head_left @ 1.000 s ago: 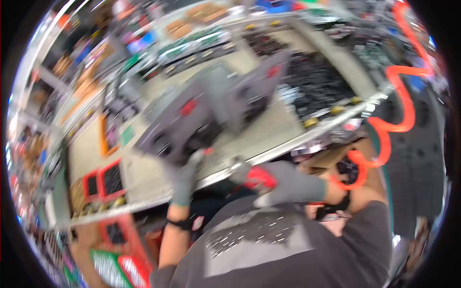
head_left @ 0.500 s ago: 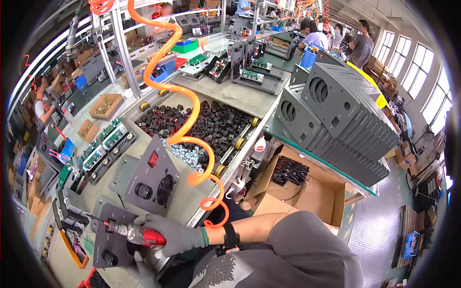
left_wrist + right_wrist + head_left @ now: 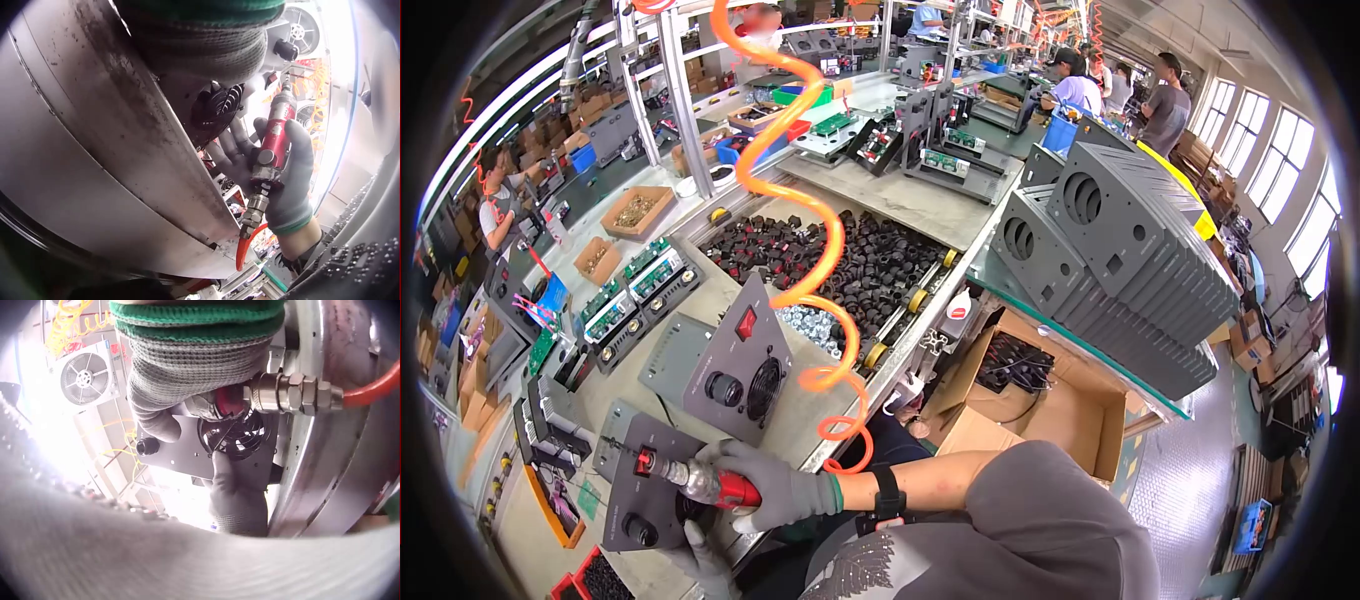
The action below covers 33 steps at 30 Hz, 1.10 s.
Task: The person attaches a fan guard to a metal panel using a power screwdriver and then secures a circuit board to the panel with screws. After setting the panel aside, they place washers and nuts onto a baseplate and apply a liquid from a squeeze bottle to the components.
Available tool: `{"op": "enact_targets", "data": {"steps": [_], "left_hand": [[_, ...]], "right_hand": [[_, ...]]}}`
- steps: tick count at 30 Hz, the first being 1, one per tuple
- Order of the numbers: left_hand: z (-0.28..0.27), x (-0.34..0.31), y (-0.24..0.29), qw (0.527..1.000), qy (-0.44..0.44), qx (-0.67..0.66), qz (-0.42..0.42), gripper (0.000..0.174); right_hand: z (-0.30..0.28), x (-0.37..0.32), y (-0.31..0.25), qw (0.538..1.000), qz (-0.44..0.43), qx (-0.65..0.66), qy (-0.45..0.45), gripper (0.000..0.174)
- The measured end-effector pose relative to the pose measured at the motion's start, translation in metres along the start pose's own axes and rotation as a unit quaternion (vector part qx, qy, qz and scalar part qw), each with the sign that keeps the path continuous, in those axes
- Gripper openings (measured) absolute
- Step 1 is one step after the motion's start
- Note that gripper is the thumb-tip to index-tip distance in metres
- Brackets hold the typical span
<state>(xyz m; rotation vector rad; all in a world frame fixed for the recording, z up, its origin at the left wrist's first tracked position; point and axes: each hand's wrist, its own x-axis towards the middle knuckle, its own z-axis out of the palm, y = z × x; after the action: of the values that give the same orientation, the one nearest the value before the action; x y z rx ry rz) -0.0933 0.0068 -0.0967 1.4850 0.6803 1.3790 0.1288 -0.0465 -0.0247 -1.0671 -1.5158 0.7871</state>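
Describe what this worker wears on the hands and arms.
Both the right hand and the left hand wear grey knit gloves with green cuffs. A black strap circles the right wrist. The forearm is bare up to a grey short sleeve.

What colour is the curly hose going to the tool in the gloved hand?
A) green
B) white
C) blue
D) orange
D: the coiled hose is bright orange, spiralling down toward the red screwdriver that the right hand grips.
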Motion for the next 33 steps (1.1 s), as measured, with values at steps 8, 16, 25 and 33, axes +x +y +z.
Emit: {"op": "enact_targets", "data": {"steps": [8,16,25,33], "left_hand": [[0.002,-0.002,0.008,0.997,0.032,0.065,0.006,0.085],[0.021,0.004,0.004,0.996,0.06,0.051,-0.03,0.085],[0.065,0.037,0.029,0.996,-0.004,-0.082,-0.033,0.046],[0.051,0.031,0.019,0.993,0.101,0.036,-0.05,0.067]], "right_hand": [[0.0,0.003,-0.004,0.996,0.064,0.065,0.003,0.086],[0.017,0.0,-0.003,0.993,0.054,0.101,0.037,0.079],[-0.019,-0.006,-0.02,0.994,-0.067,0.058,0.062,0.072],[-0.093,-0.034,-0.07,0.916,0.324,0.119,-0.203,0.046]]}}
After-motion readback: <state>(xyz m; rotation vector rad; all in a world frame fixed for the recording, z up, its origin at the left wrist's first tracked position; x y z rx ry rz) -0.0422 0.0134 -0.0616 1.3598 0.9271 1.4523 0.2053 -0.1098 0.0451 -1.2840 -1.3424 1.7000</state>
